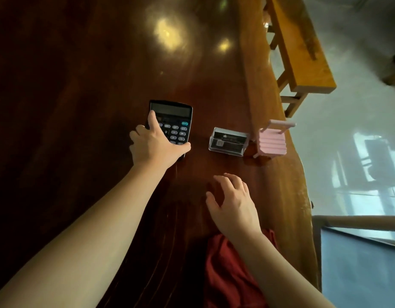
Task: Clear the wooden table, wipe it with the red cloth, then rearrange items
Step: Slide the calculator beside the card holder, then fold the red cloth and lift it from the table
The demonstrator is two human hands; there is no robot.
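Black calculator (172,122) under the gripping left hand (153,144), right hand (233,203) spread empty, red cloth (227,274) idle: clearing or rearranging, I cannot tell.

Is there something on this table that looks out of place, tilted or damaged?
Nothing looks damaged or spilled. The red cloth lies crumpled near the table edge under the right forearm. The calculator, held by the left hand, sits slightly askew.

A single head-worn wide-angle view looks steeply down and forward, close over the wooden table (81,85).
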